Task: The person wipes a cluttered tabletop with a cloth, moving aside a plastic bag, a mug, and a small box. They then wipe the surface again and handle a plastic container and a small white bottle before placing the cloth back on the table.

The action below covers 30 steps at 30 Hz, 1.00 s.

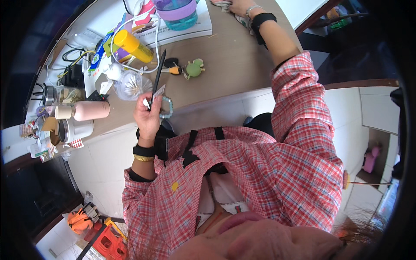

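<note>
My left hand (148, 113) is closed around a black pen (158, 75), and small white and clear pieces also show between its fingers. A light blue bead bracelet (168, 108) lies beside it at the desk edge. Close by stands a clear round container of cotton swabs (131, 85). My right hand (242, 7) is at the far side of the desk, on a crumpled patterned cloth (244, 22); its fingers are partly cut off by the picture's top. Between the hands lies a green plush keychain (194, 68) with a black and orange piece (174, 66).
Across the wooden desk (227, 65) stand a yellow canister (133, 45), a purple-banded water bottle (177, 14) on a white box (204, 24), and a looping white cable (112, 48). Further left are a pink bottle (92, 110), a white mug (79, 128) and a glass jar (65, 95).
</note>
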{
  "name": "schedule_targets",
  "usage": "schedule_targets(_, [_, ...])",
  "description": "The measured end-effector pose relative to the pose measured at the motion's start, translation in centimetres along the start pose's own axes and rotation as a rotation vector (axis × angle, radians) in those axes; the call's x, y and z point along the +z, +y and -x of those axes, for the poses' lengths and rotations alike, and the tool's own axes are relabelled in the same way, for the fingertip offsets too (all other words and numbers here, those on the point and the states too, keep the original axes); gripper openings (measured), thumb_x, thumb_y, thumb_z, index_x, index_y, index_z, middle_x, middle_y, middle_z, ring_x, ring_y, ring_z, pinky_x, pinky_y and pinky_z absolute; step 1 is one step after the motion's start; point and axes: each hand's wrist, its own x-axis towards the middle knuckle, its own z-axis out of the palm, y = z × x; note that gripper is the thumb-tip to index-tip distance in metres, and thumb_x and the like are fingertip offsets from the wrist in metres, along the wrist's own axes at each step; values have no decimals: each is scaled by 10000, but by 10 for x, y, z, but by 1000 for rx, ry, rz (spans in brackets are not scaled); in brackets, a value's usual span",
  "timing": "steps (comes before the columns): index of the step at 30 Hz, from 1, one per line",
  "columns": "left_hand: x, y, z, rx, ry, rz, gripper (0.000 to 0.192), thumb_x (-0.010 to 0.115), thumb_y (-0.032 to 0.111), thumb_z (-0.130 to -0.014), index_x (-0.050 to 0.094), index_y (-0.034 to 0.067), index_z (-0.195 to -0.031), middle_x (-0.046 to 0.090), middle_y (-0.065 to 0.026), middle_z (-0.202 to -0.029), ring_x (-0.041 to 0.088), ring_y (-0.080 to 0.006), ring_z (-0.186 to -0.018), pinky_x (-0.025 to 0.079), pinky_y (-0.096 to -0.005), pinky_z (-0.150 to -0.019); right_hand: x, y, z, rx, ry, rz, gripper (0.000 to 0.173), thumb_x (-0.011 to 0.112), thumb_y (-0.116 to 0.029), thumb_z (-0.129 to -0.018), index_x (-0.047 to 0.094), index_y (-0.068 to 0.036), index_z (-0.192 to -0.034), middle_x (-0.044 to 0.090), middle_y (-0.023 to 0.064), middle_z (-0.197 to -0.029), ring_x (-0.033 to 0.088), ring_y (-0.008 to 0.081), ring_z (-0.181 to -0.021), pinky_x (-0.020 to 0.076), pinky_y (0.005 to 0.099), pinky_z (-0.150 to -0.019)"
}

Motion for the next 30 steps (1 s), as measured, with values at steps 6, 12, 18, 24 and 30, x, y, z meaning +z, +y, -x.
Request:
schedule_targets(6, [0,9,-2,-104,16,51,79,641,74,-862,580,56,-909,545,57,-724,473,-6,-625,393,-170,-542,11,-22,35,-233,2,-50,430,524,-50,-740,600,-150,-1152,554,97,-1235,499,307,-1155,413,362,-978])
schedule_targets(12, [3,7,-5,7,8,51,78,649,93,-861,590,47,-881,521,74,-721,422,-4,-615,350,-160,-537,-5,-69,115,-256,-32,-253,460,484,26,-724,625,-143,-1129,561,126,-1218,528,313,-1113,438,364,-945])
schedule_targets(18, [3,4,-8,45,1,29,102,639,120,-874,582,57,-929,521,69,-734,409,-6,-602,337,-167,-522,-25,-149,207,-217,-122,-359,449,503,15,-725,630,-185,-1107,551,61,-1192,623,228,-786,514,319,-666])
schedule_targets(24, [6,11,-7,44,22,44,77,643,114,-870,590,59,-875,524,78,-702,409,3,-585,316,-166,-495,-66,-147,242,-152,-185,-689,440,460,71,-719,633,-115,-1079,549,66,-1187,621,177,-757,517,263,-584])
schedule_targets(30, [5,7,-8,26,9,52,67,636,105,-872,589,58,-876,532,74,-730,422,-2,-605,328,-167,-509,-109,-38,219,267,176,-450,417,478,4,-755,635,-152,-1109,610,156,-1098,586,339,-993,468,385,-892])
